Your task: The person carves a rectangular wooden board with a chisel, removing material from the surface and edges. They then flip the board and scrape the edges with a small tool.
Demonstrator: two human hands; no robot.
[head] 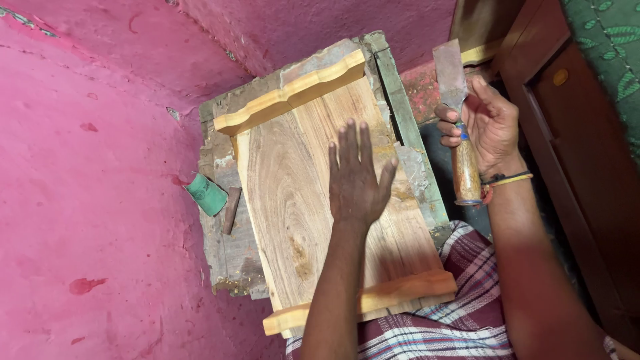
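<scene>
My left hand (357,175) lies flat, fingers spread, on a pale wooden board (300,193) with a shaped yellowish batten at its far end (290,93) and another at its near end (373,300). My right hand (487,123) holds a wide chisel (457,100) by its wooden handle, blade pointing away, to the right of the board. The board rests on a rough grey wooden base (223,247) and on my lap.
A green cone-shaped cup (207,195) and a small dark stick (231,210) lie on the grey base left of the board. Pink floor and wall (87,200) fill the left. Dark wooden furniture (573,147) stands close on the right. Checked cloth (440,333) covers my lap.
</scene>
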